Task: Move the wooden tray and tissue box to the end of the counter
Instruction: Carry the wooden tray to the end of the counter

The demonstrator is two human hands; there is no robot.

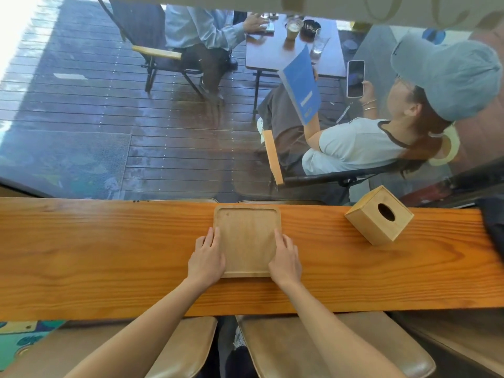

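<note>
Where the long wooden counter runs across the view, a square wooden tray lies flat near its middle, its far edge close to the window side. The left hand rests on the tray's left rim and the right hand on its right rim, fingers stretched forward and laid along the edges, palms down. Whether the thumbs hook under the rim cannot be told, since the hands cover the near corners; the grip looks light, more a flat press than a closed hold. The tray sits on the counter, not lifted.

The tissue box, a wooden cube with an oval hole in its top, stands to the right of the tray and well apart from it, turned at an angle to the counter edge. No tissue shows in the hole.

The counter's right end is partly covered by a dark object cut off at the frame edge; what it is cannot be made out. Below the counter, two padded stools show, partly hidden by the forearms.
</note>
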